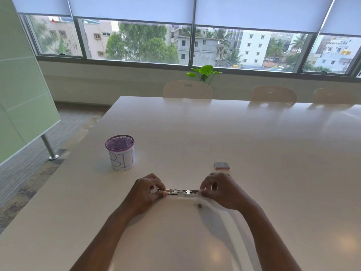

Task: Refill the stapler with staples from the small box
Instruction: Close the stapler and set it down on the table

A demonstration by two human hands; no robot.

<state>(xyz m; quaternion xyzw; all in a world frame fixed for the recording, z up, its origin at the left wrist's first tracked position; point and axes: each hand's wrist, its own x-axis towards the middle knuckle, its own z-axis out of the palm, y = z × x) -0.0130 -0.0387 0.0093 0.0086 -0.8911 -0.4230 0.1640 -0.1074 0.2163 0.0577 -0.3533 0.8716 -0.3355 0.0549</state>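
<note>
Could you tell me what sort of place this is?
Probably an office meeting room: a long pale table, matching chairs along its far side, and wide windows with roller blinds overlooking city buildings.

A glossy cream-white tabletop (254, 137) carries a silver metal stapler (180, 192) and a small box (222, 166) in grey and dull red. A purple mesh cup (120, 152) wears a white paper wrap lettered in blue. A tiny dark grey piece (199, 205) lies on the pale surface. Beige chairs (188, 89) line the far edge; a bright green plant (204, 73) stands behind them, beneath pale blue-grey blinds (132, 8).
</note>
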